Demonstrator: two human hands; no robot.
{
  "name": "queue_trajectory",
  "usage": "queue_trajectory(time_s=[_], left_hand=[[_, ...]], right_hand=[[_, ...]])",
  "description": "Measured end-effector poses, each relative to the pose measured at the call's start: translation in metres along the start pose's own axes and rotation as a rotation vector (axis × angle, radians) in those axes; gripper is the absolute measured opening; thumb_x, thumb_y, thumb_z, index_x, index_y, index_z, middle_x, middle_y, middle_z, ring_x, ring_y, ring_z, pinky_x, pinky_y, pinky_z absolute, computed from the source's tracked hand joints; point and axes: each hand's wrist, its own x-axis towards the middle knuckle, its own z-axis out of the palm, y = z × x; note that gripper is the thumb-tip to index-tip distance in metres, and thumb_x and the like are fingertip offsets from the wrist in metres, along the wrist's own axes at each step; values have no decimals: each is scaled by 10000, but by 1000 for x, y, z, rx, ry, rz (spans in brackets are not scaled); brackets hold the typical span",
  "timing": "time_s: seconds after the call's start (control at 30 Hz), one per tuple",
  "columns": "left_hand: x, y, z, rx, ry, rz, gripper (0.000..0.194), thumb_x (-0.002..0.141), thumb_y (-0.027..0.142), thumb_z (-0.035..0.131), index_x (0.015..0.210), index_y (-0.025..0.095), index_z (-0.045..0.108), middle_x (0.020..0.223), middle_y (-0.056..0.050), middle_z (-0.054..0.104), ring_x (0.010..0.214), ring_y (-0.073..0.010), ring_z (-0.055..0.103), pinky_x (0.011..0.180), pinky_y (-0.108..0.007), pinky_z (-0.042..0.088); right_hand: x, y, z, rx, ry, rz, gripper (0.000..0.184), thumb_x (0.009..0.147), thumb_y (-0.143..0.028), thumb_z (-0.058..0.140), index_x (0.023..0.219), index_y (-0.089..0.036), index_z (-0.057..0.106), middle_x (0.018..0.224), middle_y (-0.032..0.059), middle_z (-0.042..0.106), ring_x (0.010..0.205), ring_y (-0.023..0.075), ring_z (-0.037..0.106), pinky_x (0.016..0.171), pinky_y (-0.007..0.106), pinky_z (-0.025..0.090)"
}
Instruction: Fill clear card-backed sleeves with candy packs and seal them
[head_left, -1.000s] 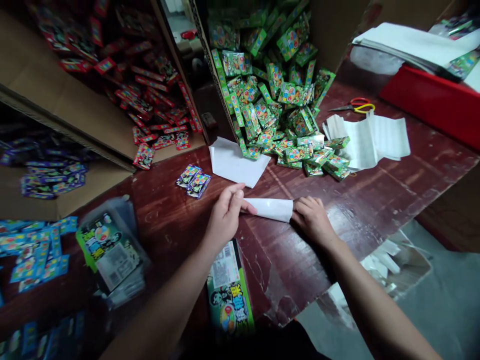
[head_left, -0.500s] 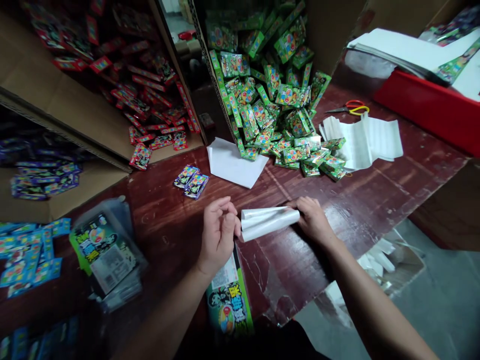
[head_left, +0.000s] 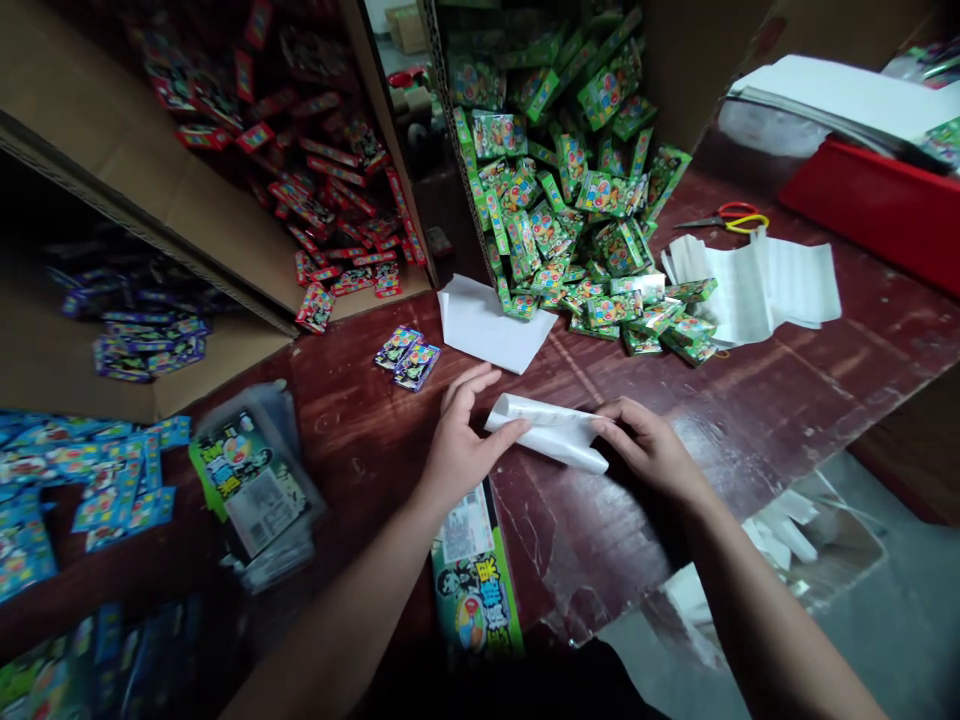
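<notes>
A curled sheet of white paper [head_left: 559, 440] lies loosely rolled between my hands, over the dark red table. My right hand [head_left: 645, 445] pinches its right end between thumb and fingers. At the other end, my left hand [head_left: 469, 430] has its fingers stretched out behind the roll, apart from the thumb, which rests on the paper. Under my left wrist lies a green and black printed package [head_left: 476, 595], partly covered by my forearm. Two small purple boxes [head_left: 407, 358] and a folded white sheet [head_left: 495, 325] sit just beyond the left hand.
Cartons hold red boxes [head_left: 352, 200], green boxes [head_left: 555, 220] spilling onto the table, and purple boxes [head_left: 154, 340]. Clear plastic sleeves [head_left: 259, 480] and blue packets [head_left: 127, 480] lie left. Scissors [head_left: 739, 218], loose sheets [head_left: 795, 285] and a red box [head_left: 870, 210] are right. A scrap bin [head_left: 787, 550] stands below.
My left thumb has come down onto the paper and the left fingers have stretched out. The roll has tilted, its right end lower. The whole view has shifted slightly left.
</notes>
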Motion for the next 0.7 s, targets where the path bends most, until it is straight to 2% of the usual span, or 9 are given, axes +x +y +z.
queue_trajectory(time_s=[0.13, 0.2, 0.33, 0.53, 0.63, 0.7], left_hand=[[5, -1, 4, -118, -81, -99, 341, 897, 337, 681, 1221, 231, 668, 1140, -69, 708, 1030, -212, 658, 927, -349, 498], [6, -2, 5, -143, -99, -113, 268, 900, 340, 677, 1136, 219, 713, 1018, -52, 717, 914, -187, 654, 845, -311, 505], [7, -1, 6, -197, -118, -140, 163, 895, 336, 676, 959, 198, 736, 906, -28, 698, 839, -165, 621, 787, -274, 480], [3, -3, 10, -347, -116, -301, 223, 906, 390, 660, 966, 178, 692, 877, -10, 676, 782, -141, 590, 702, -232, 446], [4, -6, 11, -298, -78, -318, 315, 924, 466, 620, 815, 172, 653, 734, 17, 616, 682, -128, 549, 630, -227, 423], [6, -9, 11, -194, -43, -284, 400, 954, 502, 555, 734, 176, 622, 653, 25, 565, 620, -127, 522, 584, -234, 407]], right_hand=[[-4, -4, 0, 30, 6, 16, 135, 986, -359, 566, 963, -241, 626, 901, 32, 657, 827, 188, 625, 755, 320, 505], [-7, -5, 2, 56, 38, 42, 128, 984, -359, 571, 955, -243, 617, 878, 23, 644, 802, 178, 611, 726, 304, 500], [-10, -6, 9, 165, 81, 102, 115, 974, -362, 594, 977, -249, 618, 860, 7, 637, 765, 161, 604, 675, 276, 490], [-9, -7, 18, 197, 154, 80, 133, 964, -366, 608, 1005, -241, 629, 894, 19, 651, 808, 166, 621, 709, 284, 501], [-7, -10, 21, 148, 178, 79, 146, 970, -380, 593, 979, -239, 627, 867, 22, 665, 775, 170, 629, 672, 283, 497], [-6, -8, 23, 35, 182, 65, 166, 993, -383, 545, 976, -236, 620, 852, 22, 679, 738, 167, 630, 634, 277, 483]])
